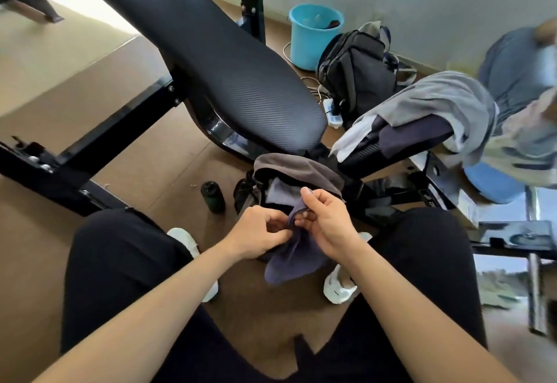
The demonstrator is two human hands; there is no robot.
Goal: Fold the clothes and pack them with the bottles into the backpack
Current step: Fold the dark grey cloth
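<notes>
The cloth (pixel 291 259), a small dark blue-purple piece, hangs between the person's knees. Its upper edge is bunched between the two hands and its lower part droops free above the floor (pixel 168 159), just short of the backpack (pixel 298 168). The left hand (pixel 256 233) pinches the bunched edge from the left with thumb and curled fingers. The right hand (pixel 327 221) pinches it from the right, thumb and lower fingers closed on the fabric, while its forefinger (pixel 307 194) sticks up clear of the cloth. The fabric thus passes through both grips, with only a short stretch between them and most of it below the fingers. Held close over the lap like this, the cloth looks as if the hands are finding an edge or corner to start a fold in the air, since no flat surface lies within easy reach; that is a reading, not something shown. The backpack stands open on the floor just beyond the hands, its grey flap folded back and pale and dark fabric inside, probably so each folded piece can drop straight in. A dark bottle (pixel 212 200) stands upright on the floor just left of the backpack, apart from it and not yet packed. To the right, a heap of grey, white and dark clothes (pixel 437 102) lies over the bench seat (pixel 376 153), presumably waiting to be folded. The backrest (pixel 226 60) slopes away to the upper left. By the far wall stand a second dark bag (pixel 358 78) and a blue bucket (pixel 313 39).
</notes>
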